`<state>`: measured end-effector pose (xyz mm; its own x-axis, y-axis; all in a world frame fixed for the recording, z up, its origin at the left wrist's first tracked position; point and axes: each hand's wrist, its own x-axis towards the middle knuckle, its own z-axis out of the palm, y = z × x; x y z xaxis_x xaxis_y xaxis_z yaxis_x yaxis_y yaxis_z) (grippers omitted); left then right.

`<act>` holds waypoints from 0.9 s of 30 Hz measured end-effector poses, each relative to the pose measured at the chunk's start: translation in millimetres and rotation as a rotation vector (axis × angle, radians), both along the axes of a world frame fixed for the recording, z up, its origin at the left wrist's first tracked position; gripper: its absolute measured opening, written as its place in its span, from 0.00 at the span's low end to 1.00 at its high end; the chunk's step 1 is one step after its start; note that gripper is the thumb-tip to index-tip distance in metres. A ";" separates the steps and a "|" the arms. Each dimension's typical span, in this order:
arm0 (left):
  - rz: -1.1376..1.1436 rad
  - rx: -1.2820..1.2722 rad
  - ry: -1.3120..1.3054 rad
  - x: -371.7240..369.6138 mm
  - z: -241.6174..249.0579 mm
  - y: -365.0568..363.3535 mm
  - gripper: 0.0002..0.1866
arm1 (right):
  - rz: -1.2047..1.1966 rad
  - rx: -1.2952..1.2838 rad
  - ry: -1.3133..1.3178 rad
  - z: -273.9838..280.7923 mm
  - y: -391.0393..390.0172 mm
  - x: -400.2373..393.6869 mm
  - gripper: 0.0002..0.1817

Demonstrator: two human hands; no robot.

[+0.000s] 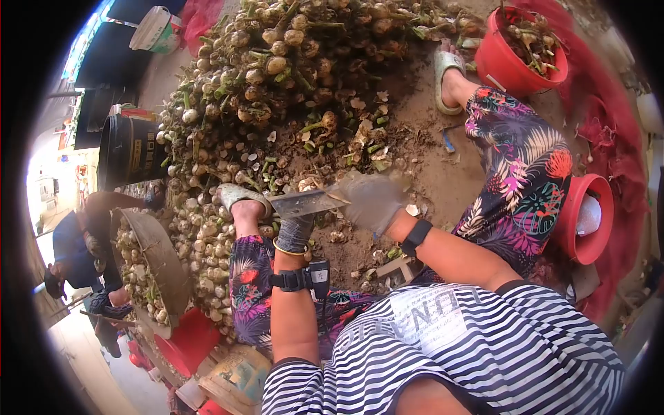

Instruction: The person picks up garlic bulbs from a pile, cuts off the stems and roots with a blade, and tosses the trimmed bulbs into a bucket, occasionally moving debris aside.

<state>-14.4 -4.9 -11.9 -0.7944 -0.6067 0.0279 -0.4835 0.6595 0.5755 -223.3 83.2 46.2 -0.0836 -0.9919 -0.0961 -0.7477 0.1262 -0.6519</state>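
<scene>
My right hand [377,202], in a grey glove and blurred by motion, is closed round the handle of a cleaver [304,203]. Its broad metal blade points left and crosses in front of my left hand [296,234]. That hand wears a dark grey glove, and the blade hides most of its fingers. A garlic bulb [307,184] shows just beyond the blade, at the fingertips of my left hand, which appears closed on it. Past both hands rises a big heap of garlic bulbs [277,66] with stems, and cut stem pieces and peelings [363,138] litter the ground.
A red bucket [492,59] holding trimmings stands at the upper right, and a red basin [603,242] lies lower right. A black bucket [128,152] and a tilted round basket of garlic [162,259] are left. Another person [76,242] is beside that basket.
</scene>
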 end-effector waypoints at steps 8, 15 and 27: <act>0.108 0.323 -0.199 -5.7 31.1 31.3 0.15 | 0.096 0.053 0.103 25.5 19.7 -6.6 0.11; 0.528 0.756 0.598 -35.3 63.9 33.9 0.16 | -0.292 0.236 -0.038 -15.0 -0.9 -28.0 0.14; 0.652 1.052 1.866 64.1 97.4 2.8 0.18 | 0.034 0.390 -0.171 -81.6 7.9 11.6 0.17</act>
<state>49.7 -2.0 85.6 -0.0130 -0.9911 -0.1322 0.8981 -0.0697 0.4342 -211.6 91.2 -35.4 -0.0015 -0.8802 -0.4746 -0.6411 0.3651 -0.6751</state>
